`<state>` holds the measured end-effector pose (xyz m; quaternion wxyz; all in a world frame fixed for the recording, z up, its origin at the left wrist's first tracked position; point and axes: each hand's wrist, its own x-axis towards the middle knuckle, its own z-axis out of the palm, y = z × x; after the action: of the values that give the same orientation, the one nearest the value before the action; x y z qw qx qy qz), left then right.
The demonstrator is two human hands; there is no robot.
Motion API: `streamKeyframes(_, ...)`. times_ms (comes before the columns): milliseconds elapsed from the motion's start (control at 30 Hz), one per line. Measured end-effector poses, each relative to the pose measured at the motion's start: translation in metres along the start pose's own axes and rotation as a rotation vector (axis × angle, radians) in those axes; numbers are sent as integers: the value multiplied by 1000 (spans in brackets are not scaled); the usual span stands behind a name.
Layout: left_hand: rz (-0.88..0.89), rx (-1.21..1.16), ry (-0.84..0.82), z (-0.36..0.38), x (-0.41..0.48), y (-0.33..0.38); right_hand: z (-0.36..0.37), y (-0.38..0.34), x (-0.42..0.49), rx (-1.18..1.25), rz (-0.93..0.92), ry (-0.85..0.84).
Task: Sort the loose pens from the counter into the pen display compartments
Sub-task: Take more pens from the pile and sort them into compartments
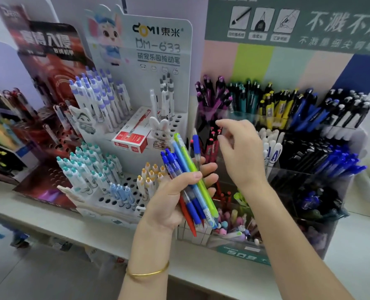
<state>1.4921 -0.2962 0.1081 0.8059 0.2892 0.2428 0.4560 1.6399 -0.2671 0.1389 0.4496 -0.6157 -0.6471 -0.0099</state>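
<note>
My left hand (pixel 171 198) grips a bundle of loose pens (pixel 190 187): several blue ones, a light blue one, a lime green one and a red one, fanned upward in front of the displays. My right hand (pixel 238 148) hovers with relaxed, slightly curled fingers and holds nothing, just above the red-and-black pens (pixel 211 146) in the clear acrylic pen display (pixel 309 182). That display holds compartments of purple, teal, yellow, blue, black and white pens.
A white perforated stand (pixel 123 187) with teal, blue, orange and purple-capped pens sits to the left, a red box (pixel 132 135) resting on it. A dark red display (pixel 47 118) stands further left. The pale counter (pixel 201 273) runs along the front edge.
</note>
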Motion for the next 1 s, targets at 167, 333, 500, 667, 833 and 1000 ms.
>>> streamKeyframes(167, -47, 176, -125, 3, -1, -1, -29, -16, -16, 510, 329, -143)
streamKeyframes(333, -122, 285, -248, 8, 1, -9, -44, -16, -31, 643, 476, -310)
streamKeyframes(500, -175, 242, -289, 11, 2, -23, -50, -8, -45, 706, 596, -286)
streamKeyframes(667, -244, 310, -362, 7, 2, -33, -56, 1, -52, 530, 467, -215)
streamKeyframes(833, -345, 323, -420, 4, 2, -43, -62, 7, -59, 456, 435, -267)
streamKeyframes(1000, -364, 344, -368, 3, 3, -51, -61, 16, -73, 579, 483, -166)
